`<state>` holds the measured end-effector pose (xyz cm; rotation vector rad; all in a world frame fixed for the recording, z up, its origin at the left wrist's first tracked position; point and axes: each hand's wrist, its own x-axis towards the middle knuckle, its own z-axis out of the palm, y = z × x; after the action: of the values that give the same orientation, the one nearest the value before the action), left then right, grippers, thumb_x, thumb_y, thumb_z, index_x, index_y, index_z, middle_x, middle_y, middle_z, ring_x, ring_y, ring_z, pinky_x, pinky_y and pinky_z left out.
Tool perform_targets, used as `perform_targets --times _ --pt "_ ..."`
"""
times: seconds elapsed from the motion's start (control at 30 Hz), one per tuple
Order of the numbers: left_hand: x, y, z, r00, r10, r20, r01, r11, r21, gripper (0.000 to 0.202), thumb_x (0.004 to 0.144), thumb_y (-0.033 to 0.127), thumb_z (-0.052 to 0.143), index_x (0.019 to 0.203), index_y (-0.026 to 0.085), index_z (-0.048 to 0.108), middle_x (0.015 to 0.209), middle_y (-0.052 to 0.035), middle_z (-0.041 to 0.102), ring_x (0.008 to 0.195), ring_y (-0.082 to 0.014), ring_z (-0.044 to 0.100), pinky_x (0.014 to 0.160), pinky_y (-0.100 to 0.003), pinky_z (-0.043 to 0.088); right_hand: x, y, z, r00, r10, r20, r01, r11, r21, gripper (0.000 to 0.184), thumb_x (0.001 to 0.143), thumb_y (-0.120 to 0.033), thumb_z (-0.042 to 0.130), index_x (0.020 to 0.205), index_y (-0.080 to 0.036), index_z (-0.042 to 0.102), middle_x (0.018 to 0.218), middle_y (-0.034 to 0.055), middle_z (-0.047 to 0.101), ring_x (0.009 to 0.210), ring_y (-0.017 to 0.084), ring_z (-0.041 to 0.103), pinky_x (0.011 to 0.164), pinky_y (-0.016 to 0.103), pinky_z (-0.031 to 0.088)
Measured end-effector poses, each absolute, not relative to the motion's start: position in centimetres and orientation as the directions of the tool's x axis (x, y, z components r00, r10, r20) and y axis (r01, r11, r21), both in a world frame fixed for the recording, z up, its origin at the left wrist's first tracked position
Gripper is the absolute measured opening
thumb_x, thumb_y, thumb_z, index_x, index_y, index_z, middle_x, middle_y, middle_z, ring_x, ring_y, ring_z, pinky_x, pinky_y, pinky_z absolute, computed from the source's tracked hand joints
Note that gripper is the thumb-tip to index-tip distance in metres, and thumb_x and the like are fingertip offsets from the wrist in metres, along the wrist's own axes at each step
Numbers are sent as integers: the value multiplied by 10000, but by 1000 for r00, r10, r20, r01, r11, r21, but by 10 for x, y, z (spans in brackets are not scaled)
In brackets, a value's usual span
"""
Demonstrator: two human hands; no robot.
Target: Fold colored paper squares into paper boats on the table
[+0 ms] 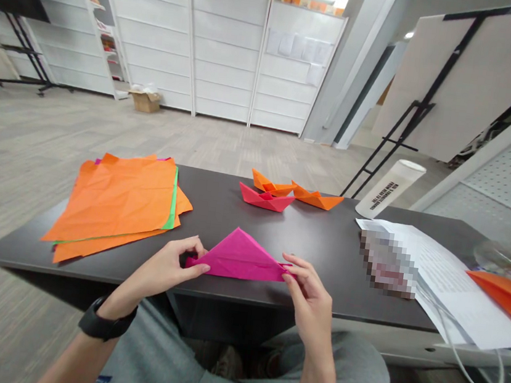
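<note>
A magenta sheet of folded paper, shaped like a hat with a peak and a folded band along its lower edge, stands at the near edge of the table. My left hand pinches its left corner between thumb and fingers. At the opposite corner, my right hand grips the paper the same way. Beyond it sit a red paper boat and two orange ones, the left orange boat partly behind the red and the right orange boat beside it.
Left on the dark table lies a stack of orange paper sheets with green edges showing. To the right are a white cylinder, printed pages, a blurred-out item, a white cable and orange paper.
</note>
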<state>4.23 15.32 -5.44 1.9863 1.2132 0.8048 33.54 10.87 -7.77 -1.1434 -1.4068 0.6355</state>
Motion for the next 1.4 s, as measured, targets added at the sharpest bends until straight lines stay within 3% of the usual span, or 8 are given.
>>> perform_targets --times 0.1,0.33,0.6,0.77,0.9,1.03,1.2,1.4 --pt "41 153 -56 394 907 147 497 -345 796 206 829 391 644 812 197 575 840 -7 640 818 -192 596 776 -298 480 333 109 -76 140 888 438 290 386 -876 139 926 -292 592 912 -255 725 1144 75 683 1148 240 597 1033 426 420" --pt "40 154 -55 453 878 156 469 -384 796 177 889 386 578 868 211 586 1000 -42 676 987 -222 604 985 -353 426 330 109 -72 129 916 379 299 329 -896 149 898 -330 626 889 -246 750 1122 87 674 1156 250 592 930 366 506" --pt "36 157 -63 318 905 283 249 -368 896 177 826 294 652 759 193 523 969 -60 579 924 -177 600 829 -287 492 327 109 -75 137 944 300 204 269 -941 147 896 -323 619 927 -234 732 928 48 699 878 206 663 794 325 550" --pt "38 159 -65 266 930 253 203 -311 929 196 799 314 693 794 189 542 928 -48 608 925 -177 607 826 -284 506 325 109 -72 141 917 373 274 326 -905 153 889 -332 638 864 -220 739 922 59 661 859 196 633 705 282 528" --pt "39 157 -61 288 931 222 192 -283 940 181 818 340 670 777 179 598 1014 -87 665 984 -209 633 885 -326 512 325 109 -75 119 933 340 273 299 -915 222 929 -329 581 1083 -246 717 940 40 637 766 159 626 688 281 518" --pt "39 155 -61 232 962 145 208 -195 959 231 788 385 697 853 178 617 922 -67 688 890 -209 669 824 -345 546 324 109 -77 191 941 278 188 243 -952 480 911 -340 606 1377 -256 524 906 18 637 765 161 637 737 305 539" --pt "38 156 -62 133 982 132 210 -158 965 373 690 381 777 915 197 544 883 -35 690 865 -207 695 798 -344 569 324 111 -74 162 924 346 260 298 -918 166 890 -353 629 894 -211 715 916 51 678 886 200 635 758 296 522" --pt "38 156 -62 116 991 61 64 -69 996 479 670 351 806 989 204 481 812 15 680 591 -136 644 543 -268 550 324 110 -79 230 933 277 192 236 -953 262 863 -375 661 1078 -225 674 933 53 687 865 206 652 747 312 538"
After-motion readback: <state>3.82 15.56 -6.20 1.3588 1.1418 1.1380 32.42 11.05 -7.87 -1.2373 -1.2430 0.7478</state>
